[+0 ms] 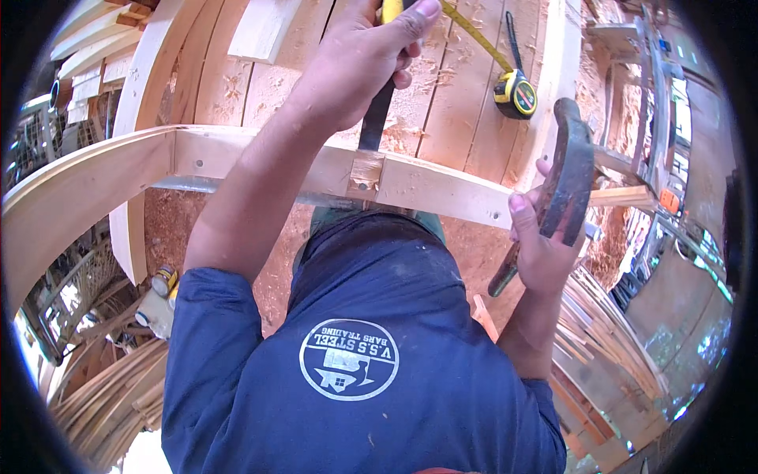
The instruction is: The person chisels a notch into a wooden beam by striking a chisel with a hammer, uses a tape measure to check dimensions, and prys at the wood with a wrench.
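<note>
My left hand (375, 59) is closed round a chisel with a yellow and black handle. Its dark flat blade (376, 122) points down toward me, with the end at a small notch (365, 174) cut in a pale wooden rail (442, 186). On the right, my right hand (545, 253) grips a dark, worn, curved tool (574, 170); a narrow dark end (503, 276) shows below the fingers. Its exact kind is unclear. A yellow and black tape measure (515, 95) lies on the planks beyond the rail, its yellow tape pulled out toward my left hand.
Wood shavings lie scattered over the planks (458, 95). A pale offcut board (264, 30) rests at the far left. Stacked wooden strips (608, 340) stand at the lower right, and more strips (118, 395) at the lower left. Jars (163, 282) sit left of my arm.
</note>
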Demonstrator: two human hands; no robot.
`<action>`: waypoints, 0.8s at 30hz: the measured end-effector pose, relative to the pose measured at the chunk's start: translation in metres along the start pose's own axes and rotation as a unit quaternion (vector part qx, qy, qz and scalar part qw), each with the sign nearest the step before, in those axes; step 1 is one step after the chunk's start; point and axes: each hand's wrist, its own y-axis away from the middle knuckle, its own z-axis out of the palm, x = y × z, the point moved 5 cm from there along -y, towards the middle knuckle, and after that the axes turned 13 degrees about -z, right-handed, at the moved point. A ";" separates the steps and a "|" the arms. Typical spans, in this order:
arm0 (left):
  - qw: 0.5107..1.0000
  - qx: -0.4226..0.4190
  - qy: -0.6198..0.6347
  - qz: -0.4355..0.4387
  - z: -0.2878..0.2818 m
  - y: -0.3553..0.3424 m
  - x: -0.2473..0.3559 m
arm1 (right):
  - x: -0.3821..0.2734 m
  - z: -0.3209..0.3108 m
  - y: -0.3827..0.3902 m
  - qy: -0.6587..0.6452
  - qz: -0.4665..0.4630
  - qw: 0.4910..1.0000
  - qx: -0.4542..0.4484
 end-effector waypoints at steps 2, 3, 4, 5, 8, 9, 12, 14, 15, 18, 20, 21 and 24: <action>1.000 0.019 -0.003 -0.007 -0.002 -0.002 -0.003 | -0.001 0.001 -0.016 -0.001 0.001 1.000 -0.014; 1.000 0.018 -0.021 -0.004 -0.001 -0.001 -0.001 | 0.000 0.000 -0.026 0.015 -0.023 0.999 -0.035; 0.999 0.013 -0.038 -0.005 0.001 -0.001 -0.001 | 0.000 -0.001 -0.033 0.012 -0.016 0.999 -0.040; 0.999 0.016 -0.036 -0.010 0.001 -0.002 -0.002 | -0.001 -0.003 -0.041 -0.014 -0.011 0.999 -0.038; 0.998 0.016 -0.063 -0.012 0.003 -0.003 -0.004 | -0.006 -0.015 -0.072 -0.021 -0.046 0.999 -0.021; 0.998 0.001 -0.061 -0.012 0.003 -0.003 -0.006 | -0.008 -0.018 -0.086 -0.018 -0.063 0.998 -0.011; 0.998 -0.012 -0.064 -0.001 0.006 -0.002 -0.007 | -0.024 -0.029 -0.137 0.012 -0.119 0.993 0.008; 0.997 -0.023 -0.071 0.007 0.011 -0.002 -0.004 | -0.040 -0.039 -0.173 0.083 -0.128 0.988 -0.008; 0.997 -0.031 -0.072 0.011 0.012 -0.002 -0.003 | -0.044 -0.037 -0.191 0.103 -0.133 0.986 -0.016; 0.994 -0.014 -0.109 0.003 0.020 0.002 0.004 | -0.044 -0.019 -0.219 0.086 -0.144 0.984 -0.063; 0.989 0.010 -0.144 -0.008 0.019 0.001 0.003 | -0.064 0.022 -0.210 0.095 -0.216 0.954 -0.185; 0.994 0.009 -0.109 -0.006 0.007 0.003 -0.003 | -0.071 0.053 -0.210 0.082 -0.249 0.935 -0.241; 0.993 -0.004 -0.113 -0.034 0.018 0.004 -0.001 | -0.077 0.031 -0.227 0.113 -0.229 0.941 -0.221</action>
